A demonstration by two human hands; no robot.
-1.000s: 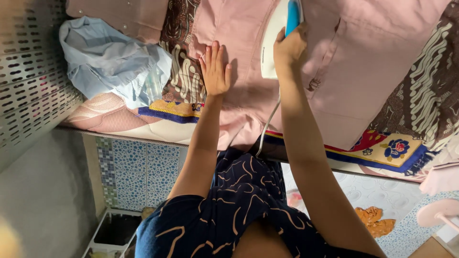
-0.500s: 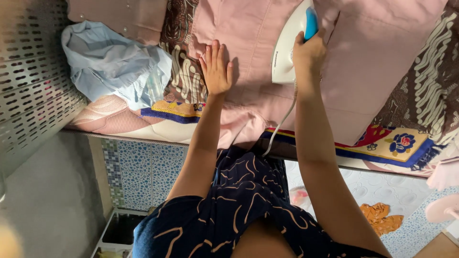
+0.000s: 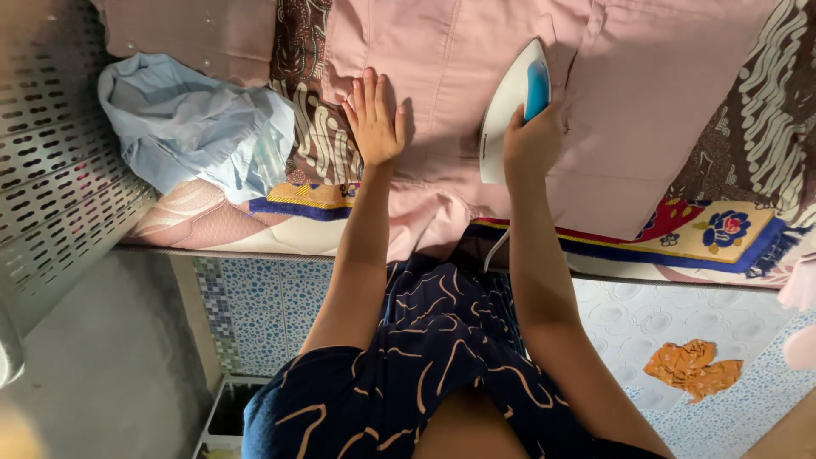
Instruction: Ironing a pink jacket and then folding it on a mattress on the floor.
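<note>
On the bench (image 3: 255,242), which is padded with patterned cloths, a pink shirt (image 3: 654,102) is lying spread flat, and the person is working over it with both hands. The left hand (image 3: 372,119) is lying open, palm down and fingers together, pressing on the pink fabric close to its left edge, just beside a brown batik cloth (image 3: 319,127) that is showing from under the shirt. The right hand (image 3: 531,140) is closing around the blue handle of a white iron (image 3: 508,106), which is resting on the shirt with its pointed nose aiming away from the person, near a small button on the shirt's front. A white cord (image 3: 495,248) is hanging from the iron's heel down past the bench edge beside the right forearm. A crumpled light blue garment (image 3: 187,123) is sitting at the left end of the bench, well apart from the iron, next to a perforated metal panel (image 3: 51,170). A floral mat with a blue border (image 3: 705,234) is peeking out under the shirt's lower right edge. Below the bench, an orange rag (image 3: 693,367) is lying on the patterned floor. The person is wearing dark blue clothing with thin tan lines
</note>
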